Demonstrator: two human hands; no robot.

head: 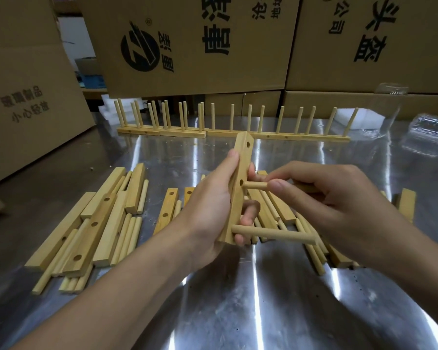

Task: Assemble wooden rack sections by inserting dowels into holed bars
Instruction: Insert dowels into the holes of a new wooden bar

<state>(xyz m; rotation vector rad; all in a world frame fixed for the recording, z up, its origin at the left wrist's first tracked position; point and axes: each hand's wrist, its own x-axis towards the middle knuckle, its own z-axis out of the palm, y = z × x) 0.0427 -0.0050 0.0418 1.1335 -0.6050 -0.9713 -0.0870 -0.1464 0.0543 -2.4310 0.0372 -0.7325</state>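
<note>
Above the steel table (238, 299), the left hand (210, 210) gripped a holed bar (242, 160) nearly upright, fingers curled round it. One dowel (273, 234) already sat in its lowest hole. The right hand (334, 198) pinched a second dowel (254, 184), its tip at the middle hole. Loose bars (135, 190) lay on the table.

Shows two bare forearms, uncovered as far as the lower left and lower right edges of the frame. Ends in a bare left hand (209, 213) and a bare right hand (339, 200) near the centre. Has short, rounded thumbnails.
</note>
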